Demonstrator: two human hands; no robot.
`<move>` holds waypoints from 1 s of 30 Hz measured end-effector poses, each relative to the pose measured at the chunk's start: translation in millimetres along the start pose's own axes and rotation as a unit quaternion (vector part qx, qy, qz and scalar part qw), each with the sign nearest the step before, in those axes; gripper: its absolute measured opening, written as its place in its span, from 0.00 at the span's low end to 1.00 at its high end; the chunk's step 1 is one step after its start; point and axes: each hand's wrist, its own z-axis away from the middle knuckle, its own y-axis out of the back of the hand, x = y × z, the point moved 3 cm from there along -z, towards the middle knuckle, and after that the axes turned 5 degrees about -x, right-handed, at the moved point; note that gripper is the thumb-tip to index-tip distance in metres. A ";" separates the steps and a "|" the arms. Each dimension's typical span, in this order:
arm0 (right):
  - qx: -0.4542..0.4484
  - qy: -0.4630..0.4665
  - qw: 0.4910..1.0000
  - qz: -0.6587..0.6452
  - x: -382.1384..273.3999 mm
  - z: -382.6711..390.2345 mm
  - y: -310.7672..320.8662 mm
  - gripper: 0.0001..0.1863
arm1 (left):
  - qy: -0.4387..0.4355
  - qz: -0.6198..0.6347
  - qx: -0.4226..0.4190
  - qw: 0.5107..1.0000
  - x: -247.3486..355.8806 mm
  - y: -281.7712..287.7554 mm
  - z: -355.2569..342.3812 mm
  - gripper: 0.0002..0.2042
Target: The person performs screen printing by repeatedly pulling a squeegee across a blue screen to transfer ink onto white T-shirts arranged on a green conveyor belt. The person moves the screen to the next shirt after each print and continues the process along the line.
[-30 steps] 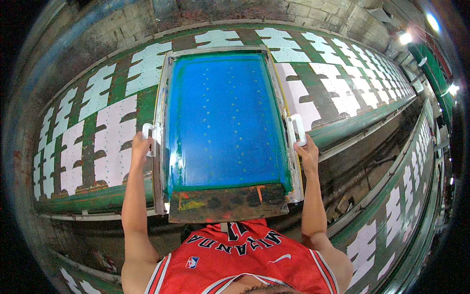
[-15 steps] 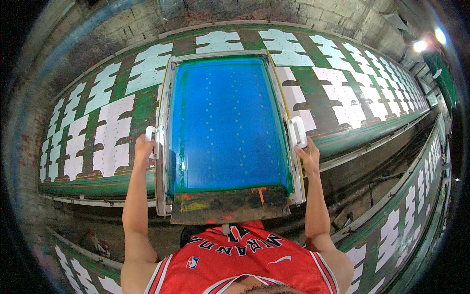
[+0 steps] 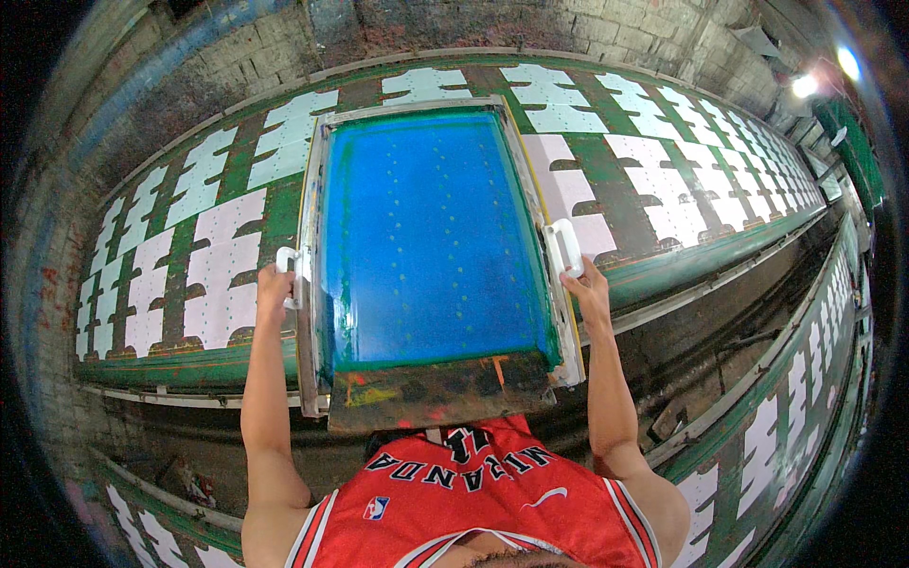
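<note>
A screen-printing frame [image 3: 310, 237] with a blue mesh [image 3: 431, 237] is in front of me, over a long green table. Rows of small pale dots run down the mesh. My left hand [image 3: 274, 286] is closed on the white handle [image 3: 294, 292] at the frame's left side. On the opposite side, my right hand [image 3: 589, 292] grips the other white handle [image 3: 566, 244] low down, thumb against it. A dark, paint-stained board [image 3: 436, 396] is at the frame's near end, close to my red jersey. Whether the frame touches the table cannot be made out.
White and pale pink cut fabric pieces [image 3: 222, 270] lie in rows along the green table [image 3: 663, 270]. A second table with similar pieces [image 3: 757, 435] stands behind me, across a narrow aisle [image 3: 705, 355]. A block wall [image 3: 436, 38] runs behind the far edge.
The frame has shifted slightly left and tilted a little, both hands moving with it. More of the pink fabric piece at its right side now shows. Both hands keep hold of the handles.
</note>
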 end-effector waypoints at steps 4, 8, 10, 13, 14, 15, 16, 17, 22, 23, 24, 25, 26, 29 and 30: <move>0.016 -0.023 1.000 -0.009 0.5 -11.9 6.8 0.34 | -0.017 0.011 0.019 1.000 4.2 -7.3 -7.2 0.04; 0.005 -0.008 1.000 0.011 -6.3 -47.8 30.2 0.33 | -0.042 0.001 -0.001 0.999 20.0 -32.2 -20.5 0.04; 0.022 0.000 1.000 0.012 -7.9 -74.2 51.5 0.31 | -0.038 0.006 0.020 0.999 28.5 -61.5 -25.3 0.07; 0.007 0.023 1.000 -0.013 -3.6 -114.5 87.8 0.26 | -0.054 0.022 0.029 0.998 43.9 -110.1 -31.8 0.09; 0.009 0.028 0.999 -0.019 -2.5 -133.2 105.1 0.26 | -0.045 0.025 0.028 0.998 51.4 -132.2 -38.3 0.09; 0.013 0.029 0.999 -0.002 2.9 -147.4 121.9 0.25 | -0.072 0.022 0.028 0.997 58.6 -153.1 -42.4 0.11; 0.013 0.030 0.999 0.019 9.4 -161.6 140.4 0.24 | -0.083 0.015 0.046 0.995 63.1 -177.5 -44.9 0.11; 0.012 0.034 0.999 0.038 15.6 -178.5 157.3 0.24 | -0.082 -0.004 0.064 0.995 68.9 -199.6 -49.0 0.11; 0.000 0.021 1.000 0.018 67.8 -231.1 216.4 0.23 | -0.074 -0.014 0.092 0.993 74.1 -292.3 -49.6 0.12; -0.012 0.008 1.000 -0.003 79.6 -237.9 223.3 0.23 | -0.060 -0.064 0.117 0.989 70.8 -305.1 -46.4 0.13; -0.008 -0.034 0.999 -0.017 91.3 -243.1 231.7 0.23 | -0.058 -0.086 0.134 0.985 67.8 -316.3 -43.5 0.13; -0.045 -0.055 0.997 0.011 100.2 -245.0 241.0 0.23 | -0.057 -0.104 0.148 0.982 64.7 -325.0 -40.5 0.13; -0.059 -0.036 0.997 -0.030 106.8 -246.0 244.7 0.23 | -0.022 -0.121 0.156 0.980 59.8 -332.0 -38.1 0.13; -0.056 -0.051 0.990 -0.120 126.4 -239.4 251.0 0.23 | -0.014 -0.139 0.172 0.975 48.9 -345.9 -29.1 0.13; -0.068 -0.037 0.990 -0.121 129.1 -237.8 253.5 0.23 | -0.036 -0.129 0.176 0.975 46.9 -349.1 -27.0 0.13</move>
